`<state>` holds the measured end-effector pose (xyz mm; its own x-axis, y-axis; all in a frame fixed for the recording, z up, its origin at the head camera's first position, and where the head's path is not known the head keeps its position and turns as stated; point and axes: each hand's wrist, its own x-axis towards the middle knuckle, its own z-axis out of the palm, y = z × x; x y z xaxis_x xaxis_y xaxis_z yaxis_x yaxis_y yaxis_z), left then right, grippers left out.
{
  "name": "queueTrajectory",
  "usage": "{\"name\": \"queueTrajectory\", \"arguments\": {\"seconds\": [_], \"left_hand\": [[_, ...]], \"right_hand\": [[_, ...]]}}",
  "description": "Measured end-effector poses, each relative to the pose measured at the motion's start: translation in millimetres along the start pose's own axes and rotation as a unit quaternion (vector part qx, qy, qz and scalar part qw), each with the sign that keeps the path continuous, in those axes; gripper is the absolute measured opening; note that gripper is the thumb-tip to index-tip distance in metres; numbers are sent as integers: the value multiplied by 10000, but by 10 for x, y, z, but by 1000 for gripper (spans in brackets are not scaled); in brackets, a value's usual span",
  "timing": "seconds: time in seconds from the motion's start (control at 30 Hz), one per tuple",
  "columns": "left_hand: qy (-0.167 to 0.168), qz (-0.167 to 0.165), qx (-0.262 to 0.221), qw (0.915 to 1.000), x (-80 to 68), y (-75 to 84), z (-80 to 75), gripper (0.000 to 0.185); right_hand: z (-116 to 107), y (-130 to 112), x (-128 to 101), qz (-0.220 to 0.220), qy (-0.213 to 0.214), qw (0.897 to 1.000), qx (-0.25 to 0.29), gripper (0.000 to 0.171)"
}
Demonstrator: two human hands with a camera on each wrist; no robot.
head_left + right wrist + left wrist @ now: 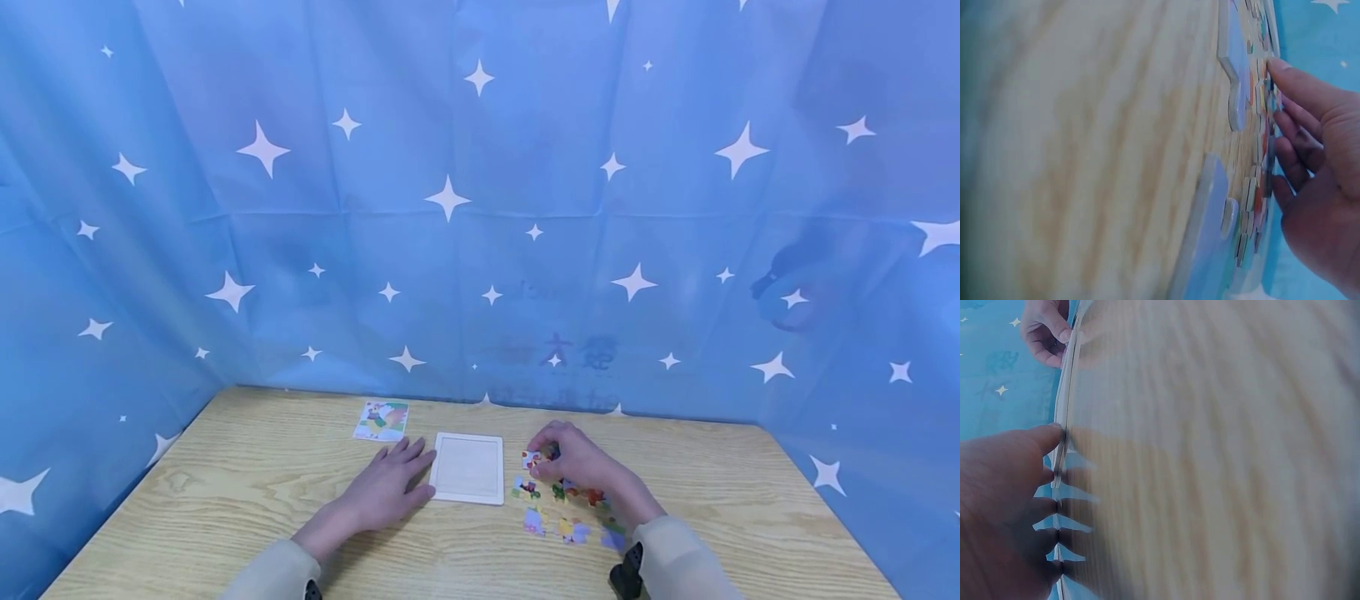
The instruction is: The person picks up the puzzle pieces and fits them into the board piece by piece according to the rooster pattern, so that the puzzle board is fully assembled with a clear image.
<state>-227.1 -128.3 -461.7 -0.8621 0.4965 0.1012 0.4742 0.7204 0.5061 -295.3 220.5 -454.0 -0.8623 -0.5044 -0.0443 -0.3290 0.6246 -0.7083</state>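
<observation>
Right hand (577, 461) fingers pinch a half-hidden puzzle piece (532, 457); left hand (390, 492) lies flat, fingers released

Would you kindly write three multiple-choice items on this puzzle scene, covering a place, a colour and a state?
1. Where does the picture card lie?
A. right of the puzzle pieces
B. far left of the white tray
C. on the tray

2. What colour is the tray?
A. red
B. black
C. white

3. What is the right hand doing?
A. pinching a puzzle piece
B. lying flat
C. gripping the tray

Answers:
1 B, it lies beyond the left hand.
2 C, its face is plain white.
3 A, its fingers curl over a piece above the loose pieces.
</observation>
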Motion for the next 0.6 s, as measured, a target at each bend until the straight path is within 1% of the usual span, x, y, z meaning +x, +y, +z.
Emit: {"name": "queueTrajectory", "arguments": {"seconds": [0.17, 0.27, 0.37, 0.47, 0.6], "left_hand": [[-53, 22, 91, 9999, 0, 11, -12, 57], [-85, -1, 110, 9999, 2, 7, -10, 57], [-111, -13, 83, 9999, 9, 2, -10, 58], [-132, -17, 74, 9999, 18, -5, -7, 58], [-166, 8, 124, 9998, 25, -19, -7, 58]], "right_hand": [[-8, -17, 18, 29, -168, 9994, 311, 23], [-10, -29, 27, 35, -178, 9990, 402, 21], [-5, -44, 31, 65, -86, 9989, 464, 15], [-2, -52, 37, 112, 106, 9987, 484, 9], [-11, -58, 51, 213, 377, 9980, 453, 8]]}}
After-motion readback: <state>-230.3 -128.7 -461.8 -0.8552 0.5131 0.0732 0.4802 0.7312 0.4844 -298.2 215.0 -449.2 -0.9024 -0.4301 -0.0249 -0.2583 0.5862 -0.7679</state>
